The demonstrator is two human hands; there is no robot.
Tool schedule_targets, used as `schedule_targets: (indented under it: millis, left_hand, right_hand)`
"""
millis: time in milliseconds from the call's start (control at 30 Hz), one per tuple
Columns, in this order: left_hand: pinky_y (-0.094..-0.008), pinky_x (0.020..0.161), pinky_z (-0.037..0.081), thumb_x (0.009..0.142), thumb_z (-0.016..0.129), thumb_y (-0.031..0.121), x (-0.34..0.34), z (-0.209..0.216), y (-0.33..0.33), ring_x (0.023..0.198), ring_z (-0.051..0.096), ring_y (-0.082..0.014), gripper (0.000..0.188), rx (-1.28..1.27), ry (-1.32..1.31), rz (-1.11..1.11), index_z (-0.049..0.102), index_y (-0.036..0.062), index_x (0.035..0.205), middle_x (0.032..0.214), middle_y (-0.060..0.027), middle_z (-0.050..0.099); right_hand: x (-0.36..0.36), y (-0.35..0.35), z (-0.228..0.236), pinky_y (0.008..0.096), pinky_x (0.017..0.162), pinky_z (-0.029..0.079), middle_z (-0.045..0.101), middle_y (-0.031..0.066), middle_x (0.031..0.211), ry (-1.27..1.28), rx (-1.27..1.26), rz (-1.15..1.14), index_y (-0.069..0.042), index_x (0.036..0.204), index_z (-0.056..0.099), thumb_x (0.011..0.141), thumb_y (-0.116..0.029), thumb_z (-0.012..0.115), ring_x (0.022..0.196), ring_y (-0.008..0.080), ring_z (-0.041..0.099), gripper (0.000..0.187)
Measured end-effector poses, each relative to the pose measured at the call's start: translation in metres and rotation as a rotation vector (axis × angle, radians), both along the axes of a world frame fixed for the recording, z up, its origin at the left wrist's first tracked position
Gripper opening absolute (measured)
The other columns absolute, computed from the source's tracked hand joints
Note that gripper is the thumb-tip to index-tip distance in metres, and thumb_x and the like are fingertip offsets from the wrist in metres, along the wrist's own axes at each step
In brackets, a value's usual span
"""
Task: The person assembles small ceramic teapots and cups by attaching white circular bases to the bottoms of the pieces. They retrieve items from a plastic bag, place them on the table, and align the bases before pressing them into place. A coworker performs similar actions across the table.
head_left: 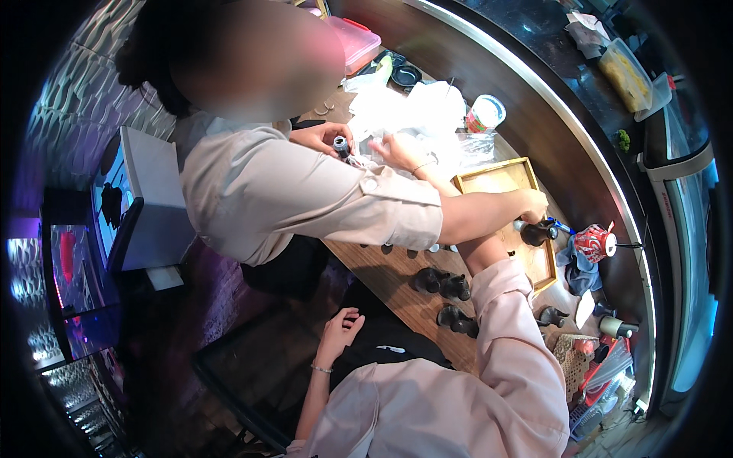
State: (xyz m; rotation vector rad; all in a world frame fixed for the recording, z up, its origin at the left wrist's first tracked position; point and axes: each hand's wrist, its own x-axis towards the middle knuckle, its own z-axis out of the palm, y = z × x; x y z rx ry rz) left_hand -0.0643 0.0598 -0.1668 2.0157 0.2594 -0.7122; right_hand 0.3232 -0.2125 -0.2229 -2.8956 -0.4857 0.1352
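My left hand [338, 333], with a bracelet at the wrist, rests over my dark-clothed lap, fingers apart and holding nothing. My right arm reaches across the table and passes beneath a co-worker's bare forearm [481, 215]. Beyond it my right hand [398, 153] is stretched out beside white paper or plastic [405, 111], and I see nothing plainly held in it. Close to its fingertips, one co-worker hand [313, 137] holds a small dark object with a round opening [341, 145]. The other co-worker hand [532, 204] is at a dark figure-like piece [539, 230] over a wooden tray [546, 278].
Several dark lumpy pieces [441, 282] stand on the wooden table [366, 263]. A patterned cup [485, 114], a red-and-white ball-shaped item [594, 243] and a blue cloth [580, 271] lie toward the far edge. The co-worker [267, 191] leans in from the left.
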Motion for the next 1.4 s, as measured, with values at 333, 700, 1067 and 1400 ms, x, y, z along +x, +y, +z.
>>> schedule_targets:
  millis: [333,700,1067,1400]
  left_hand:
    - [-0.0336,0.081,0.059,0.097,0.076,0.027,0.004,0.008,-0.003,0.093,0.075,-0.0212,0.042,-0.002,0.025,0.016,0.068,-0.0011,0.127,0.109,-0.0137,0.078]
    - [-0.0333,0.08,0.059,0.097,0.076,0.028,0.007,0.006,-0.003,0.091,0.074,-0.0194,0.043,-0.008,0.029,0.013,0.068,-0.0017,0.127,0.109,-0.0132,0.077]
    - [-0.0351,0.082,0.06,0.097,0.076,0.029,0.013,0.003,-0.005,0.093,0.075,-0.0214,0.043,-0.001,0.048,-0.011,0.068,-0.0007,0.127,0.111,-0.0141,0.077]
    - [-0.0354,0.08,0.06,0.096,0.077,0.03,0.008,-0.016,-0.003,0.093,0.075,-0.0227,0.04,0.162,0.117,-0.08,0.07,0.0014,0.123,0.11,-0.0138,0.077]
  right_hand:
    - [0.01,-0.011,-0.013,0.0468,0.095,0.057,0.071,0.0182,0.116,-0.203,0.148,-0.158,-0.008,0.116,0.073,0.084,-0.022,0.074,0.116,0.0381,0.066,0.035]
    - [0.056,-0.04,-0.057,0.0617,0.108,0.045,0.065,0.0088,0.14,0.035,0.409,-0.24,-0.014,0.102,0.08,0.079,-0.005,0.062,0.132,0.0324,0.058,0.031]
    - [0.075,-0.062,-0.08,0.0706,0.105,0.041,0.065,0.0152,0.137,0.179,0.681,-0.249,-0.011,0.116,0.075,0.085,-0.017,0.062,0.131,0.0399,0.058,0.034]
    - [-0.04,-0.007,0.004,0.0699,0.103,0.045,0.047,0.0244,0.146,0.144,-0.104,-0.178,-0.011,0.152,0.046,0.072,-0.058,0.087,0.141,0.0517,0.041,0.101]
